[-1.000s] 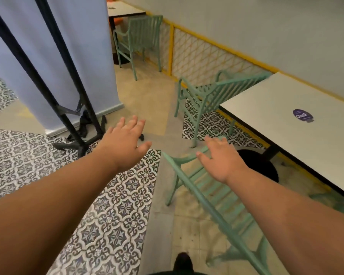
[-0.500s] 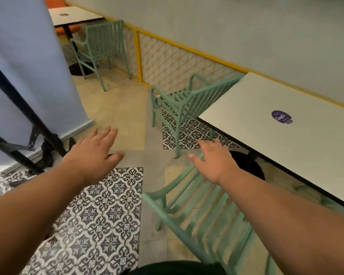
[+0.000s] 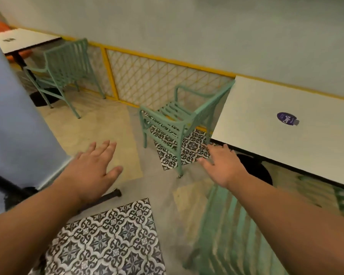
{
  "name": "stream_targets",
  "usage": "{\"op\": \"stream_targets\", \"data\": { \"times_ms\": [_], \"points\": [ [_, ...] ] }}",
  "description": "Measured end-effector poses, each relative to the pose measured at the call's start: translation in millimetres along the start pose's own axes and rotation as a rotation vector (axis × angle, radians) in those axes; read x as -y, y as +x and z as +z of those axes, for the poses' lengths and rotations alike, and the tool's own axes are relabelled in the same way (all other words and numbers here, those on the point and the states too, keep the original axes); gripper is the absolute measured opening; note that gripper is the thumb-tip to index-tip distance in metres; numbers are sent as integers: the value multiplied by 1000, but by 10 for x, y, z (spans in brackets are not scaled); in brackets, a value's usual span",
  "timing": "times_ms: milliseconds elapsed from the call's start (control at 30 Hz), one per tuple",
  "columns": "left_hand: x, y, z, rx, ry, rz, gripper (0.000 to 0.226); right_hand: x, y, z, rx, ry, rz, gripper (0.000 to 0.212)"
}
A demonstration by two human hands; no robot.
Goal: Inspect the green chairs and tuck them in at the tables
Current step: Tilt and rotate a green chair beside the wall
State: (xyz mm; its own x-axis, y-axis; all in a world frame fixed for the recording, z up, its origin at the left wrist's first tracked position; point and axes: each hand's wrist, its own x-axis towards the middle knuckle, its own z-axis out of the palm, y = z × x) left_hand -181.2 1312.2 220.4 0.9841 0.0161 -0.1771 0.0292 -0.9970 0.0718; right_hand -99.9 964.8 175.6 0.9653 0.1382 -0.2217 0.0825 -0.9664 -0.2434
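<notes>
A green slatted chair (image 3: 173, 124) stands by the left end of the white table (image 3: 266, 116), its back against the table's edge. A second green chair (image 3: 224, 231), blurred, lies low under my right forearm beside the table's near edge. Farther off, a third green chair (image 3: 66, 64) faces another white table (image 3: 28, 39) at the upper left. My left hand (image 3: 91, 171) hovers open over the floor, holding nothing. My right hand (image 3: 220, 165) is open too, fingers spread, just past the near chair and short of the table's corner.
A yellow mesh railing (image 3: 151, 76) runs along the grey wall behind the chairs. A blue banner (image 3: 14, 120) on a black stand (image 3: 6, 189) fills the left side. The table's black round base (image 3: 256, 171) sits on the floor. Patterned tiles (image 3: 107, 239) lie near me.
The view has swung right and closer to the table. Both hands stay open and have drifted forward; the near chair now sits lower right under my right arm.
</notes>
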Motion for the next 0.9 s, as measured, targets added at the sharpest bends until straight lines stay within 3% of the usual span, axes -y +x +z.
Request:
{"op": "stream_targets", "data": {
  "times_ms": [200, 500, 900],
  "points": [
    [523, 795, -292, 22, 38, 105, 81, 587, 291, 3, -46, 94, 115, 71],
    [459, 2144, -277, 54, -5, 201, 78, 263, 1057, -129, -41, 55, 273, 73],
    [567, 3755, -544, 23, -75, 249, 77, 495, 2408, -664, -79, 50, 262, 71]
  ]
}}
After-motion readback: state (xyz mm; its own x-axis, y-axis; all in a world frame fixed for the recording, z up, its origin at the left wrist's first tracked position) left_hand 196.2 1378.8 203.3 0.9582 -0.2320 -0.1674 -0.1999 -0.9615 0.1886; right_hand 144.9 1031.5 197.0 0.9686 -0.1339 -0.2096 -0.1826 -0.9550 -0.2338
